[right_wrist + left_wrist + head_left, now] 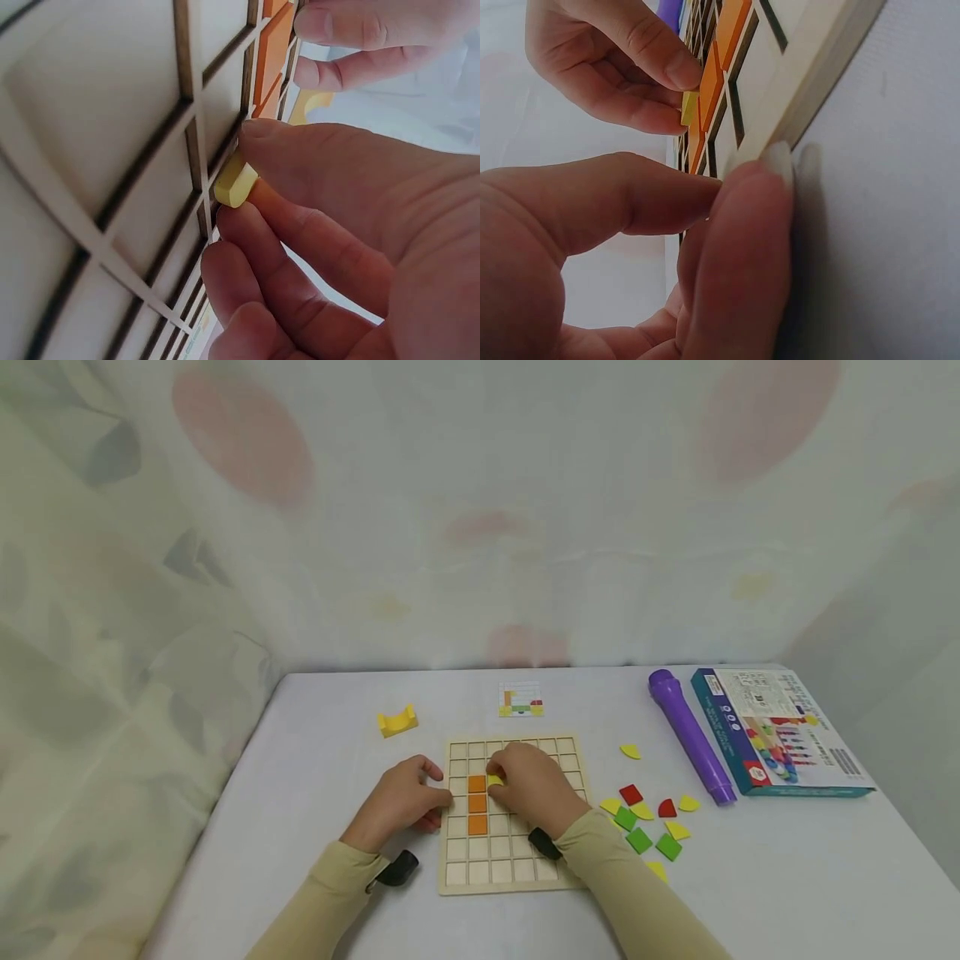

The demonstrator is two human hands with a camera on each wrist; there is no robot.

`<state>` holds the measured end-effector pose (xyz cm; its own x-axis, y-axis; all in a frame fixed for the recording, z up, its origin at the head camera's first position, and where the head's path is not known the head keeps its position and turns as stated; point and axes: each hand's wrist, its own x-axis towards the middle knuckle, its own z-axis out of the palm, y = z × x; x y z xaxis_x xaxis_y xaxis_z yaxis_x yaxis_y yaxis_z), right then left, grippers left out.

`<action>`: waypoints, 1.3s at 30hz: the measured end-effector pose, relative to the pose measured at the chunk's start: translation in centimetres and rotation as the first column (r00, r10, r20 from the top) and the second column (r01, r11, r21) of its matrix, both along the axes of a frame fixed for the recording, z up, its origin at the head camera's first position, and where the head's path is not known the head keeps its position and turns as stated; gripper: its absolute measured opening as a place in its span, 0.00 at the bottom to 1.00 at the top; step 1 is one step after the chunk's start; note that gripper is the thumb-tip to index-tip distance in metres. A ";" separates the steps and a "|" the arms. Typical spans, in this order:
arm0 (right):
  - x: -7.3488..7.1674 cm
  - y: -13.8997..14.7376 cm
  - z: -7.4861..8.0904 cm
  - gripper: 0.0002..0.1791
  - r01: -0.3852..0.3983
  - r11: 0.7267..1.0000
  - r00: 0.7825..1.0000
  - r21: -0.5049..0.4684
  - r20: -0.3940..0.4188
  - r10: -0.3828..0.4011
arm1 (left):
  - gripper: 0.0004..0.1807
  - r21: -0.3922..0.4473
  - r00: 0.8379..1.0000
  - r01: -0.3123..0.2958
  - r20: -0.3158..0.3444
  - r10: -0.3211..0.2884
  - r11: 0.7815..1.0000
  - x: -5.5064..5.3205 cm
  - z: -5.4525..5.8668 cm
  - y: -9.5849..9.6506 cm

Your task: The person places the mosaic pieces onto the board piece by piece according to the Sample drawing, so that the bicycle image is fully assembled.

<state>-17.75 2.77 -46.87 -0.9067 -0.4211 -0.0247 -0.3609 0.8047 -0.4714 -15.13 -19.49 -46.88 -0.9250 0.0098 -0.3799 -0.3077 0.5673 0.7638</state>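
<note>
A wooden grid board [512,887] lies on the table, with a short column of orange square tiles [477,804] set in its cells. My right hand [538,787] is over the board, pinching a yellow quarter-round tile [235,181] between thumb and fingers. That tile is at a cell right beside the top orange tile. At the board's left edge, my left hand [401,802] rests with relaxed fingers; in the left wrist view its fingertips [754,187] touch the wooden rim.
Loose green [639,840], red [631,794] and yellow tiles [677,831] lie right of the board. Beyond them are a purple tube [692,735] and a flat box [783,735]. A pattern card [521,700] and a yellow curved block [397,722] sit behind the board.
</note>
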 end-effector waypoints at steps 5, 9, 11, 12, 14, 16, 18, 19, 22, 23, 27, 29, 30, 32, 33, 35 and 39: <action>0.1 -0.1 0.0 0.10 -0.008 1.000 1.000 0.005 -0.015 0.008 | 0.18 0.002 1.000 -0.002 0.000 0.002 1.000 0.1 0.1 0.0; 0.1 -0.1 0.1 0.10 -0.009 1.000 1.000 0.001 -0.017 0.009 | 0.18 -0.002 1.000 -0.002 -0.003 0.002 1.000 0.1 0.1 0.0; 0.1 -0.1 0.2 0.10 -0.009 1.000 1.000 -0.004 -0.016 0.009 | 0.19 -0.008 1.000 -0.003 -0.004 0.003 1.000 0.1 0.2 0.0; 0.1 -0.2 0.2 0.10 -0.010 1.000 1.000 -0.005 -0.015 0.010 | 0.19 -0.013 1.000 -0.004 -0.005 0.004 1.000 0.1 0.2 0.0; 0.1 -0.2 0.3 0.10 -0.010 1.000 1.000 -0.007 -0.013 0.010 | 0.19 -0.019 1.000 -0.005 -0.005 0.005 1.000 0.1 0.2 0.0; 0.1 -0.2 0.4 0.10 -0.011 1.000 1.000 -0.008 -0.013 0.011 | 0.19 -0.026 1.000 -0.005 -0.004 0.004 1.000 0.0 0.2 -0.1; 0.1 -0.3 0.4 0.10 -0.013 1.000 1.000 -0.006 -0.013 0.013 | 0.19 -0.028 1.000 -0.004 -0.003 0.004 1.000 0.0 0.2 -0.1; 0.1 -0.3 0.5 0.10 -0.013 1.000 1.000 -0.007 -0.014 0.013 | 0.18 -0.027 1.000 -0.003 -0.004 0.003 1.000 0.0 0.1 -0.1; 0.2 -0.3 0.5 0.11 -0.013 1.000 1.000 -0.003 -0.014 0.013 | 0.18 -0.024 1.000 -0.002 -0.005 0.002 1.000 0.0 0.1 -0.1; 0.2 -0.2 0.5 0.11 -0.013 1.000 1.000 0.002 -0.015 0.013 | 0.18 -0.022 1.000 -0.002 -0.005 0.002 1.000 0.0 0.1 -0.1; 0.1 -0.2 0.4 0.10 -0.013 1.000 1.000 0.019 -0.015 0.013 | 0.18 -0.021 1.000 -0.002 -0.002 0.002 1.000 0.0 0.1 0.0; 0.1 -0.2 0.4 0.10 -0.014 1.000 1.000 0.023 -0.015 0.014 | 0.19 -0.023 1.000 -0.003 -0.002 0.003 1.000 0.0 0.1 0.0; 0.1 -0.2 0.4 0.10 -0.014 1.000 1.000 0.022 -0.015 0.014 | 0.19 -0.024 1.000 -0.003 -0.002 0.003 1.000 0.0 0.2 0.0; 0.1 -0.2 0.4 0.10 -0.013 1.000 1.000 0.021 -0.014 0.013 | 0.19 -0.025 1.000 -0.004 -0.003 0.004 1.000 0.0 0.1 0.0; 0.1 -0.2 0.4 0.10 -0.013 1.000 1.000 0.017 -0.014 0.013 | 0.19 -0.024 1.000 -0.005 -0.002 0.005 1.000 -0.1 0.1 0.0; 0.1 -0.2 0.4 0.10 -0.013 1.000 1.000 0.014 -0.011 0.014 | 0.19 -0.022 1.000 -0.006 0.000 0.006 1.000 -0.1 0.1 0.0; 0.2 -0.2 0.3 0.10 -0.012 1.000 1.000 0.012 -0.007 0.012 | 0.19 -0.015 1.000 -0.008 0.006 0.008 1.000 -0.1 0.0 0.0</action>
